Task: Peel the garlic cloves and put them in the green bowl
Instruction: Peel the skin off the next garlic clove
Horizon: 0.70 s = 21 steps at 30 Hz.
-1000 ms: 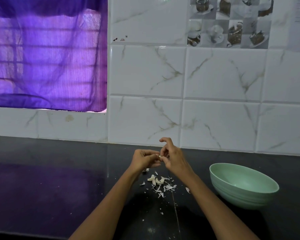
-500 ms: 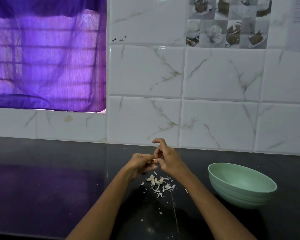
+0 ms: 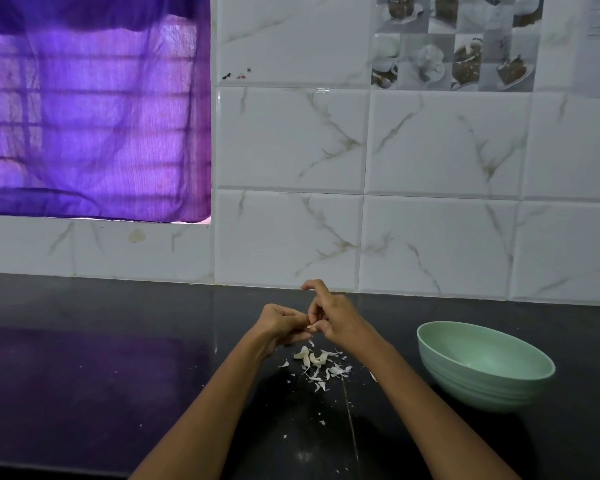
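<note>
On the glossy black stone bench, the left hand and right hand meet fingertip to fingertip, both pinching a small pale garlic clove. Below them lie papery white peel scraps. The smooth, ribbed pale-green bowl sits near the right forearm.

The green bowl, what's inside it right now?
The round pale green bowl shows only bare green inner wall. No garlic is visible there. Its near rim hides the bottom, so a clove lying low could not be seen.
</note>
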Available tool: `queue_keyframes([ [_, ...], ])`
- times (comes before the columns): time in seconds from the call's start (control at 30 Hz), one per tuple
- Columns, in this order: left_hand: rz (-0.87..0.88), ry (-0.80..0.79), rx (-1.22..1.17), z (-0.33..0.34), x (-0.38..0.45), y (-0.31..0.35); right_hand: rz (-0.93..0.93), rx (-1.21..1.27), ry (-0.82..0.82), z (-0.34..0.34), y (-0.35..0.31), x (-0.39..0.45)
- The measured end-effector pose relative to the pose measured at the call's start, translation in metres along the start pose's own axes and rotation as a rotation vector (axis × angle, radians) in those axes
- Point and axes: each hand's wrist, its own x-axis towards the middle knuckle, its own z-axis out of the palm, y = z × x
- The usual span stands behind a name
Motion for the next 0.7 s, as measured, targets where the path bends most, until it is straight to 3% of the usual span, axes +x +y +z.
queue_keyframes([
  [0.43, 0.018, 0.048, -0.131, -0.002, -0.001, 0.002, 0.006, 0.035, 0.054, -0.001, 0.003, -0.001],
  [0.63, 0.029, 0.068, -0.163, -0.004, 0.003, 0.001, 0.074, 0.031, 0.28, -0.004, 0.013, -0.002],
  [0.7, 0.055, 0.069, -0.181, -0.003, 0.005, 0.0, 0.166, 0.028, 0.233, -0.001, 0.011, -0.003],
])
